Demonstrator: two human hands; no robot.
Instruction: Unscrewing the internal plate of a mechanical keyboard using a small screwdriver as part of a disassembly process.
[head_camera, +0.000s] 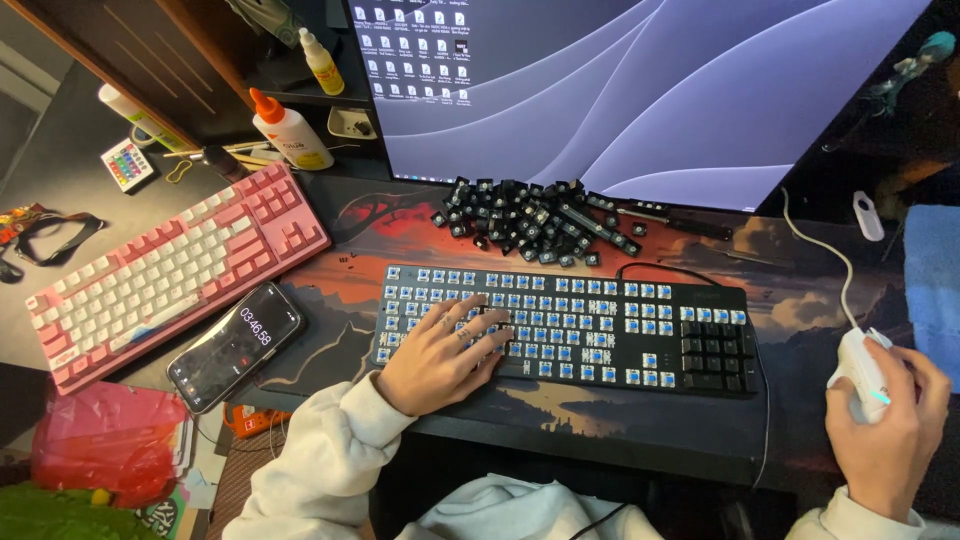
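Dark desk with printed desk mat (330, 225) under a big monitor (640, 90). Left hand (440, 355) lies flat, fingers spread, on black keyboard (700, 300) with most keycaps off, blue switches bare. Right hand (890, 425) wraps around white mouse (860, 370) at right. Pile of black keycaps (530, 222) sits between keyboard and monitor. Pink keyboard (170, 270) and phone (235, 345) lie to the left

black keyboard (600, 325), keycaps stripped, blue switches bare, flat on desk mat; white mouse (862, 372) at right.
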